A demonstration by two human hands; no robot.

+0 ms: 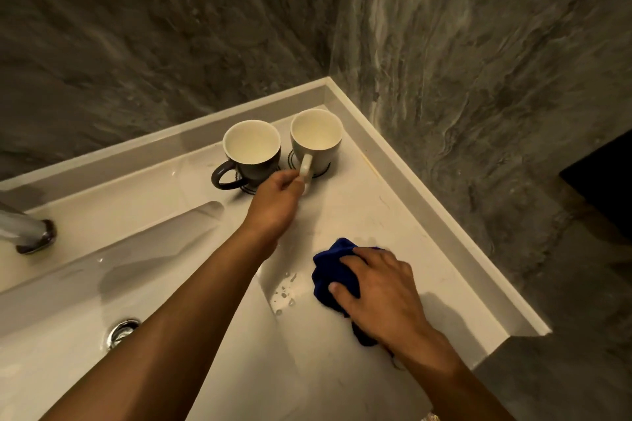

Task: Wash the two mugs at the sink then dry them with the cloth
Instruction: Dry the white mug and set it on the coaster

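Forearms: both enter from the lower edge, bare; we see no sleeve.
Right hand (383, 287): pressed flat over the blue cloth (330, 275) on the worktop (427, 239), fingers curled and grasping the bunched fabric.
Cloth: soft and limp; we judge it will crumple to any grip and can be lifted from any fold. Part of it lies hidden under the palm and wrist.
Left hand (277, 198): reached forward to the white mug (316, 142), fingers closed on its handle (306, 166).
White mug: upright in the far corner of the worktop, just beside the dark mug (251, 155), which is also upright and untouched.
Handling: we judge both mugs rigid, moderately heavy and breakable; glazed surfaces would be slippery if wet. The handle is the sound hold; a second hand on the body is advisable when wiping.
Coasters: dark rings show beneath the mugs; we cannot confirm what they are.
Sink (68, 301): left of the worktop, drain (123, 331) visible; droplets (284, 294) on its near edge.
Tap (30, 232): cut off at the left border; spout not seen.
Not determinable: whether the mugs are wet, or clean.
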